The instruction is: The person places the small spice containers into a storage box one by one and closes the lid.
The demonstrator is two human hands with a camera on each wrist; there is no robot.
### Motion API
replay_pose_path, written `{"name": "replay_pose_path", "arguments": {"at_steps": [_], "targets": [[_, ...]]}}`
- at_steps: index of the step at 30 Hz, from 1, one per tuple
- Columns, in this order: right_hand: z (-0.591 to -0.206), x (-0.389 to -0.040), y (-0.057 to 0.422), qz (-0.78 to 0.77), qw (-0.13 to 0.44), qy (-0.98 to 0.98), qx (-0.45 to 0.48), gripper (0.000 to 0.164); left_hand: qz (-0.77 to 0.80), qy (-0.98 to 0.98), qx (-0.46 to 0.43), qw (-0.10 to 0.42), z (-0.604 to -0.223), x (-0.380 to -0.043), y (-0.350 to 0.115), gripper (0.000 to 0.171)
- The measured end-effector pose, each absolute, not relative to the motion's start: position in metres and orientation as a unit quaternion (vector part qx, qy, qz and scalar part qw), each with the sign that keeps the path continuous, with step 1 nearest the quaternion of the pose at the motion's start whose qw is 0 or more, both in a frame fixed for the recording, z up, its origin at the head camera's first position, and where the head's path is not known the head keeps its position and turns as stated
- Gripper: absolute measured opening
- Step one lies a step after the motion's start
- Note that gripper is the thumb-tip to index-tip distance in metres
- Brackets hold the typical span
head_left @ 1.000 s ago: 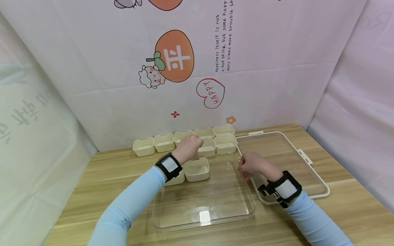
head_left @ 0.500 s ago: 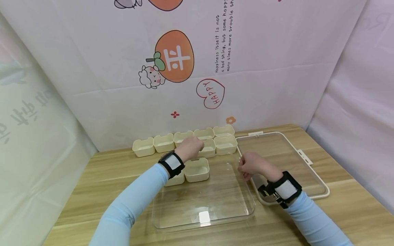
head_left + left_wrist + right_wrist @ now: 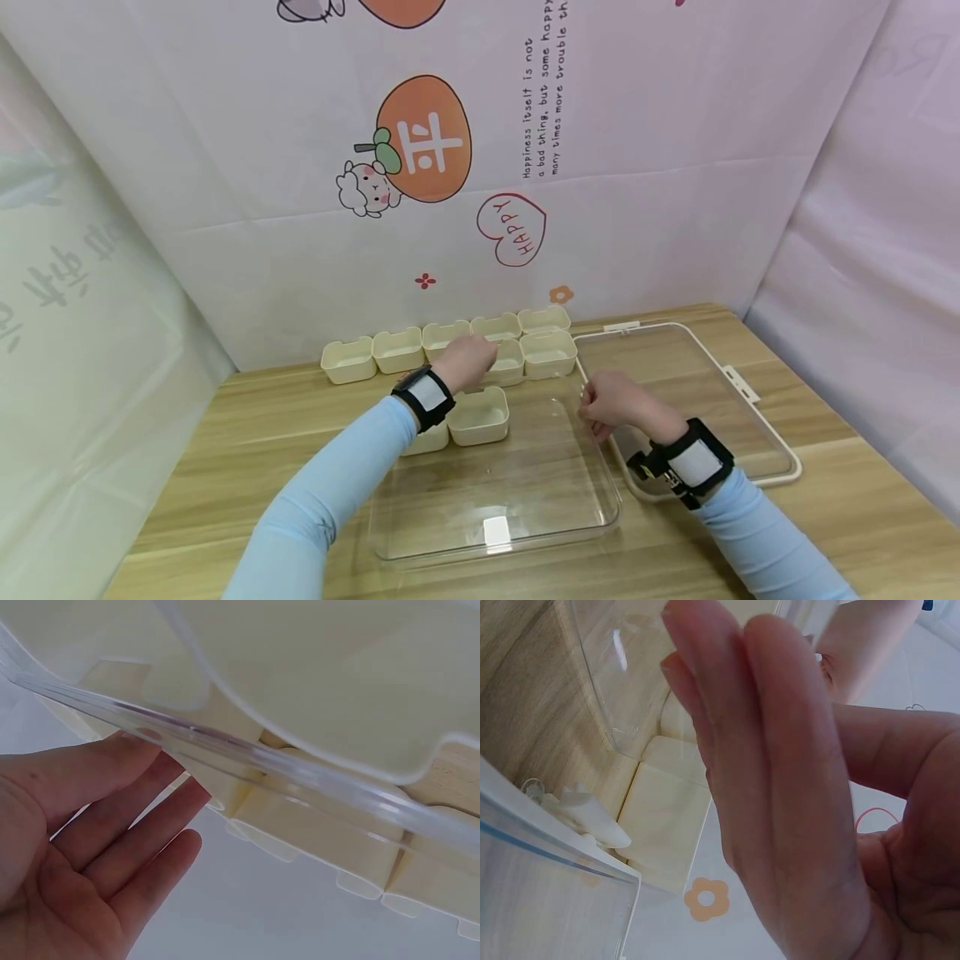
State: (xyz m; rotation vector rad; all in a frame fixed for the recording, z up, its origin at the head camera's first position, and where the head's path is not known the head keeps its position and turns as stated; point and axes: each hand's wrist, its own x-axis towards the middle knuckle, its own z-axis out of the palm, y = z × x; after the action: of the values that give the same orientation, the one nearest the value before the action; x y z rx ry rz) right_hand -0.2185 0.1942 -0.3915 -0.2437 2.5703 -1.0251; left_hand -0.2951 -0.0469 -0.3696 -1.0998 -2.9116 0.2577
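Clear box: left hand pinches its far rim, right hand its right rim, presumably steadying it. Two cream cups sit inside; more cups behind, seemingly within reach.

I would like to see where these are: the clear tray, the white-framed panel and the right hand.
Clear tray (image 3: 528,487): head view, on its bare middle.
White-framed panel (image 3: 693,392): head view, on the clear sheet.
Right hand (image 3: 617,402): head view, back of the hand.
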Motion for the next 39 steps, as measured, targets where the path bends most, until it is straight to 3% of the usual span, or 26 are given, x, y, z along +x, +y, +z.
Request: {"name": "replay_pose_path", "arguments": {"at_steps": [19, 39], "targets": [[-0.3862, -0.2162, 0.1969, -0.381, 0.194, 0.896, -0.117, 0.010, 0.119, -0.925, -0.359, 0.019, -0.3708, -0.2964, -0.0441, 0.025], [-0.3893, -0.2159, 0.1937, -0.368, 0.179, 0.908, -0.089, 0.011, 0.116, -0.931, -0.343, 0.045, -0.3701, -0.2914, -0.0433, 0.024]]}}
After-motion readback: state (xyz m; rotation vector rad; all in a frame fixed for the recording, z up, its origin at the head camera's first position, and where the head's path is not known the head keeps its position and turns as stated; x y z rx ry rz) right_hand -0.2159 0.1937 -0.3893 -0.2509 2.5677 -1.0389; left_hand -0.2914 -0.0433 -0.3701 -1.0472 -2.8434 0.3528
